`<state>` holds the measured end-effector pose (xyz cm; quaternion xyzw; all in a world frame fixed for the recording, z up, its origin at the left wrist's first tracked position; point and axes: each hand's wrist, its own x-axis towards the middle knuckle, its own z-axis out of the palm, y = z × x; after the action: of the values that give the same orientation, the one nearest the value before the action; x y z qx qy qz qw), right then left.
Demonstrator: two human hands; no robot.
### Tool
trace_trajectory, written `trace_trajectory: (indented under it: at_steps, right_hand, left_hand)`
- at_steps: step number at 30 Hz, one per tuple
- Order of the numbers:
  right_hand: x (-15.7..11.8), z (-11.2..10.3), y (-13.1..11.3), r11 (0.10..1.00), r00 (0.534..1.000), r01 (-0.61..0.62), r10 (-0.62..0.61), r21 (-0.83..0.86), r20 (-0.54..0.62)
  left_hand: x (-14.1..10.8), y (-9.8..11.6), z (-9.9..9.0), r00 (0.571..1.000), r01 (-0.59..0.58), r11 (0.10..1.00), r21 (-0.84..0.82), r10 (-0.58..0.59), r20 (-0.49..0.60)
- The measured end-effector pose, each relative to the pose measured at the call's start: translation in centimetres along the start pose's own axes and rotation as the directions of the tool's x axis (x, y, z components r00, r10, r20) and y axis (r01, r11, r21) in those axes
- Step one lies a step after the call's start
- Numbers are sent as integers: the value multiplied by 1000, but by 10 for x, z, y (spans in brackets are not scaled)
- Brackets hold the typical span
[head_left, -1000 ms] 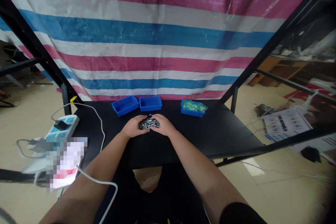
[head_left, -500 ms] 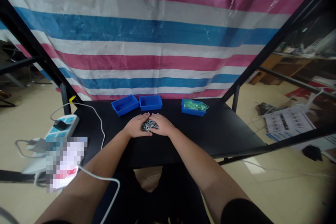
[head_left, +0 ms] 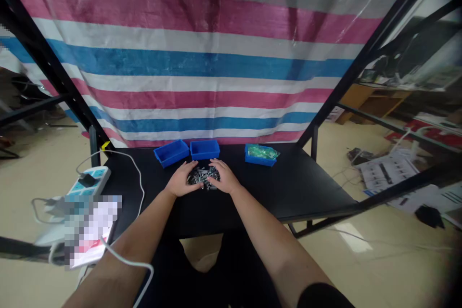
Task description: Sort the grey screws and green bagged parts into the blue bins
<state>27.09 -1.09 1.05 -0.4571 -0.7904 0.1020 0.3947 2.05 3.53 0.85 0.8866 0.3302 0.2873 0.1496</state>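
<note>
A loose pile of small grey and black metallic parts (head_left: 204,178) lies on the black table, too small for me to tell their kind. My left hand (head_left: 182,180) curves around its left side, thumb and fingers apart. On the other side my right hand (head_left: 225,178) curves in the same way, its thumb touching the parts. Neither hand is closed around anything. Just behind the hands stand two blue bins, the left one (head_left: 171,153) turned at an angle and the other (head_left: 205,149) nearly straight.
Green plastic-wrapped contents fill a third blue bin (head_left: 260,160) on the right. Left of my arm are a power strip (head_left: 90,180), a blurred-out screen device (head_left: 94,236) and a white cable (head_left: 139,173). A striped sheet (head_left: 216,89) hangs behind the black table (head_left: 292,192).
My hands have moved apart from each other, and the pile between them is spread wider and more visible. The head view has tilted up slightly.
</note>
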Motion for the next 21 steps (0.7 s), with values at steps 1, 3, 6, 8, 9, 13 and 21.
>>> trace_trajectory:
  at_steps: [1, 3, 6, 8, 9, 13, 21]
  right_hand:
    - [-2, -1, 1, 1000, 998, -9, 10, 10, -61]
    - [-7, -5, 2, 999, 981, -38, 40, 12, -187]
    - [-16, -13, 9, 993, 922, -117, 105, -11, -372]
    - [-24, -19, 19, 980, 859, -199, 170, -9, -482]
    - [-29, -24, 26, 968, 820, -250, 213, 2, -531]
    - [-47, -48, 56, 876, 659, -479, 396, 48, -640]
    - [-64, -87, 89, 683, 618, -713, 507, -158, -600]
  left_hand:
    - [-2, 0, -1, 999, 15, 1000, -7, -15, -51]
    - [-4, 1, -3, 988, 48, 998, -31, -52, -147]
    - [-9, 5, -7, 972, 78, 994, -81, -94, -217]
    - [-13, 10, -9, 965, 90, 990, -111, -114, -238]
    - [-16, 12, -10, 956, 103, 987, -124, -133, -262]
    - [-28, 14, -13, 849, 229, 947, -224, -307, -429]
    - [-35, 15, -17, 706, 349, 756, -555, -601, -374]
